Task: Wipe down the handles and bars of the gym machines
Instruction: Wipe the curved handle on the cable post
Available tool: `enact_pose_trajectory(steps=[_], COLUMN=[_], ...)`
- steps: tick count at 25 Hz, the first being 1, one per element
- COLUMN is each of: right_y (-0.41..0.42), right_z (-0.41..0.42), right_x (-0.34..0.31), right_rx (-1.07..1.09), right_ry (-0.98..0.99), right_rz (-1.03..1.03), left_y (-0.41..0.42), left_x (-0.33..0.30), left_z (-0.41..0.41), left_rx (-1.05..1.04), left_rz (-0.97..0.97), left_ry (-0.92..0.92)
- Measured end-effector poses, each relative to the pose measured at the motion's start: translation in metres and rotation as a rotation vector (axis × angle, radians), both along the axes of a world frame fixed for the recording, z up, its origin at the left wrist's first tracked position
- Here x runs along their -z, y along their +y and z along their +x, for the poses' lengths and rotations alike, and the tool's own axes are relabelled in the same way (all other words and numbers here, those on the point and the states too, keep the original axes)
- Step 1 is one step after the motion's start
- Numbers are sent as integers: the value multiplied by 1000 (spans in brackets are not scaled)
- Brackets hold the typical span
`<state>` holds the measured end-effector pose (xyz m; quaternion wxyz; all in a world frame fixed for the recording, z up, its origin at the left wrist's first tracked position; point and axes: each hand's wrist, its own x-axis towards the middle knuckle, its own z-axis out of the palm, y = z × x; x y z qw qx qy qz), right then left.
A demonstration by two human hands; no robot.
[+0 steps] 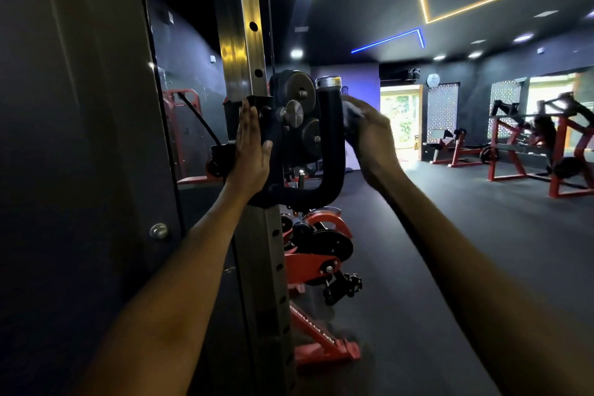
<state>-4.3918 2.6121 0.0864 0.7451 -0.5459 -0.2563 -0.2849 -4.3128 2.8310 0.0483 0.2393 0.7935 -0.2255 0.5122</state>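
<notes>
Handle (331,145), black U-shaped, on the drilled upright (247,42) between both hands. Left hand (250,145) flat, fingers straight, against its left arm. Right hand (369,135) curled round a blurred cloth (352,117) at the handle's right arm.

A single head-worn wide-angle view is given, faced forward and slightly upward along both outstretched arms. The upright post (247,80) is seen close; the gym floor (450,235) recedes rightward.

Gym: red weight machines (527,151), perforated steel upright (247,26), probably rubber floor (450,235).
</notes>
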Motion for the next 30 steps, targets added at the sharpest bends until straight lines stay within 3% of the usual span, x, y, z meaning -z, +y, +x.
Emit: enact_pose_trajectory(steps=[2, 4, 7, 10, 13, 18, 20, 23, 25, 27, 28, 30], right_y=[3, 5, 2, -7, -6, 8, 16, 27, 24, 17, 16, 12], right_z=[4, 8, 2, 14, 18, 16, 16, 10, -6, -27, -35, -33], right_x=[1, 57, 96, 16, -21, 77, 108, 130, 123, 98, 85, 71], right_rx=[26, 30, -148, -230, -452, -311, -200, 50, 320, 703, 851, 1068], right_ry=[21, 98, 188, 194, 150, 171, 176, 216, 196, -158, -381, -759], right_rz=[-224, -293, -239, -270, -37, 43, 36, -189, -85, -7, -161, -759], left_y=[0, -1, -1, -2, -3, -3, -2, -1, 0, 2, 3, 2], left_x=[1, -1, 0, 1, 3, 3, 5, 6, 7, 6, 6, 6], left_z=[0, 0, 0, 1, 1, 2, 4, 5, 6, 7, 7, 7], left_rx=[-8, -10, -26, -24, -23, -7, 9, 22, 16, 5, 5, 3], left_rz=[-8, -9, -5, -24, -28, -28, -18, 2, 33, 55, 56, 60], left_ry=[-13, -10, -17, -16, -34, -81, -87, -88, -98, -105, -110, -126])
